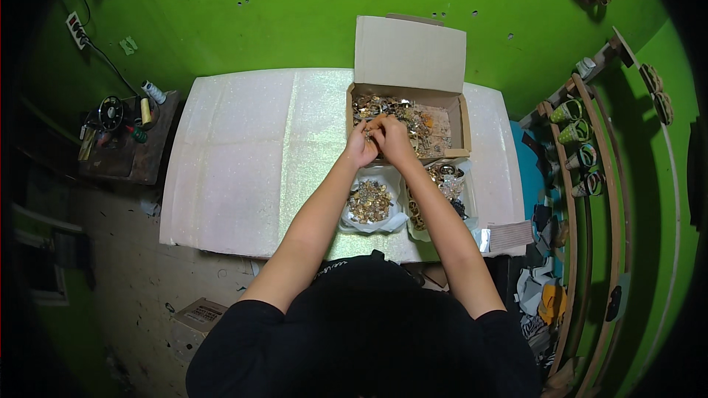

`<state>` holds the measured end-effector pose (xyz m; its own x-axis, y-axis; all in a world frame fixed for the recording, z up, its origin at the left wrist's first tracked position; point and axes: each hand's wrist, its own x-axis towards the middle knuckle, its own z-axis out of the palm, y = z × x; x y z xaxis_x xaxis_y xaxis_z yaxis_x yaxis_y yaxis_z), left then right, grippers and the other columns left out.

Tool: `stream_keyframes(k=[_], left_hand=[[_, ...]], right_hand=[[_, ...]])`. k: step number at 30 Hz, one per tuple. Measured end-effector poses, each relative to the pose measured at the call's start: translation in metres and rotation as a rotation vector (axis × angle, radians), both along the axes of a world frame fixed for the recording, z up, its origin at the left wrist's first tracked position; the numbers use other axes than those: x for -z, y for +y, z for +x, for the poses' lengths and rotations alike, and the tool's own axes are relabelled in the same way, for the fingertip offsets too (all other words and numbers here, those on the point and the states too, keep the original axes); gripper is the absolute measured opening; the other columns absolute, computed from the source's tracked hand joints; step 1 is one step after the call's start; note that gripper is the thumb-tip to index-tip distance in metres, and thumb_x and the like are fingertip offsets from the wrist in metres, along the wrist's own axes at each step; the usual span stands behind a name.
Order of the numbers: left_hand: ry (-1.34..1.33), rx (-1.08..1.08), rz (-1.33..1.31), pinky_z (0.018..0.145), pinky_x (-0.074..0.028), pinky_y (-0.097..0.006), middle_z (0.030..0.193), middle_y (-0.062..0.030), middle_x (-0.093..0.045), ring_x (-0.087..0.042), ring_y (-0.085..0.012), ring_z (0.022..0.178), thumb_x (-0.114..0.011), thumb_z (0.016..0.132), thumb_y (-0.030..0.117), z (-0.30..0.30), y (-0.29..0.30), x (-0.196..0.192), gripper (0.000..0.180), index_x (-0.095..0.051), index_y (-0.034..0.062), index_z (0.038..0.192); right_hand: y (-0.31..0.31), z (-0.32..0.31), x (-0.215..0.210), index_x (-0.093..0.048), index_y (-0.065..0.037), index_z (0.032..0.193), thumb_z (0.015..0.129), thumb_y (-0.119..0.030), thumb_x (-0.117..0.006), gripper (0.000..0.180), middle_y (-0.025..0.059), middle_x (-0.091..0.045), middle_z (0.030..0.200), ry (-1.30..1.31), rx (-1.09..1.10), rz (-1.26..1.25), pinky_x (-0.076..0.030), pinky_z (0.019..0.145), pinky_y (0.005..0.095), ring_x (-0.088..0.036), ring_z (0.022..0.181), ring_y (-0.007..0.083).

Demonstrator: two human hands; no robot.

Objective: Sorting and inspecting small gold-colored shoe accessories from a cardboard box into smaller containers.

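Observation:
My left hand [361, 147] and my right hand [395, 140] meet over the front of an open cardboard box [464, 127]. Both have curled fingers, and whatever small thing they pinch is too hidden to name. Inside the box lies a heap of small gold and silver metal pieces [423, 122], some like buckles; its lid [409, 53] stands up against the wall. Below my wrists, a plastic-lined container [398, 220] holds small gold and silver bits [370, 201]. Beside it, partly under my right forearm, a second pale container [470, 203] holds larger rings and buckle-like pieces [448, 177].
A pale shimmering cloth [228, 155] covers the table. Grey corrugated cardboard [510, 236] lies at its right front corner. Leftward stands a small dark table [140, 158] with thread spools [153, 91]. Sandals [575, 131] hang on a wooden rack at right, above fabric scraps [542, 291]. A carton [199, 318] sits on the floor.

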<state>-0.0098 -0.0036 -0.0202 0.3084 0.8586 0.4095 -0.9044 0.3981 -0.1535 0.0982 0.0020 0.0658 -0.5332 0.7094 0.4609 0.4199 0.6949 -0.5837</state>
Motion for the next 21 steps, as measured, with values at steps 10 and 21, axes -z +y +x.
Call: stream_keyframes(k=[10,21], left_hand=[[0.501,-0.227,-0.335,0.061,-0.047,-0.025,0.113,-0.0136,-0.05,-0.052,-0.0203,0.096,-0.015,0.092,0.034,0.006,-0.005,-0.021,0.049,-0.04,0.0005,0.116],[0.441,-0.222,-0.453,0.093,-0.037,-0.038,0.124,-0.0181,-0.038,-0.036,-0.0285,0.117,-0.016,0.092,0.03,0.008,-0.015,-0.042,0.047,-0.034,-0.0022,0.12]], right_hand=[[-0.004,0.018,-0.002,-0.05,0.0,0.094,0.084,-0.015,-0.05,0.018,0.0033,-0.053,0.074,0.891,-0.212,-1.409,-0.048,0.06,0.021,-0.053,0.066,0.0108],[-0.039,0.051,-0.002,-0.051,0.004,0.092,0.081,-0.003,-0.05,0.013,0.0083,-0.056,0.08,0.662,-0.27,-1.555,-0.05,0.061,0.0211,-0.057,0.068,0.0139]])
